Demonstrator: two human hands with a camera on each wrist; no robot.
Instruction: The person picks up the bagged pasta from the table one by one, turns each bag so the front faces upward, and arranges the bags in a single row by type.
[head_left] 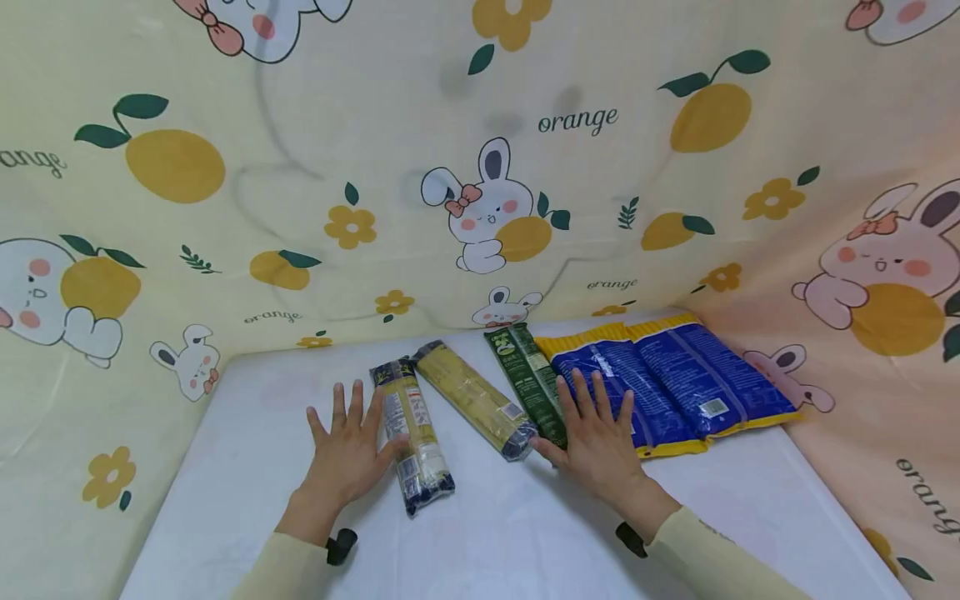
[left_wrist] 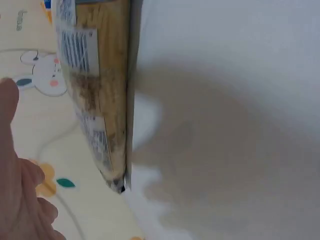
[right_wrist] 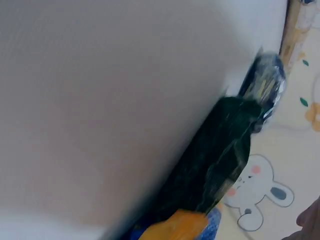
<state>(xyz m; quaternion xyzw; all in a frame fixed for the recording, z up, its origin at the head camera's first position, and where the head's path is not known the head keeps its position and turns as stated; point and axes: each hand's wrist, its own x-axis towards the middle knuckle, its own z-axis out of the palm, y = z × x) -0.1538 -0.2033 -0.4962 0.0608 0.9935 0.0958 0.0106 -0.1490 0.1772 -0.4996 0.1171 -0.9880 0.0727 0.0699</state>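
Both hands lie flat on the white table (head_left: 247, 467) with fingers spread. My left hand (head_left: 348, 446) rests beside a yellow and navy noodle packet (head_left: 414, 437), its thumb touching the packet's side; the left wrist view shows that packet (left_wrist: 100, 90) close up. My right hand (head_left: 596, 437) lies over the near end of a dark green packet (head_left: 528, 379) and the edge of a blue and yellow packet (head_left: 667, 383). A second yellow noodle packet (head_left: 476, 400) lies slanted between the hands. In the right wrist view the green packet (right_wrist: 220, 160) is blurred.
A yellow cloth printed with rabbits and oranges (head_left: 480, 167) hangs close behind the table and along both sides. A second blue packet (head_left: 712, 375) lies at the table's far right. Each wrist carries a dark strap (head_left: 341, 546).
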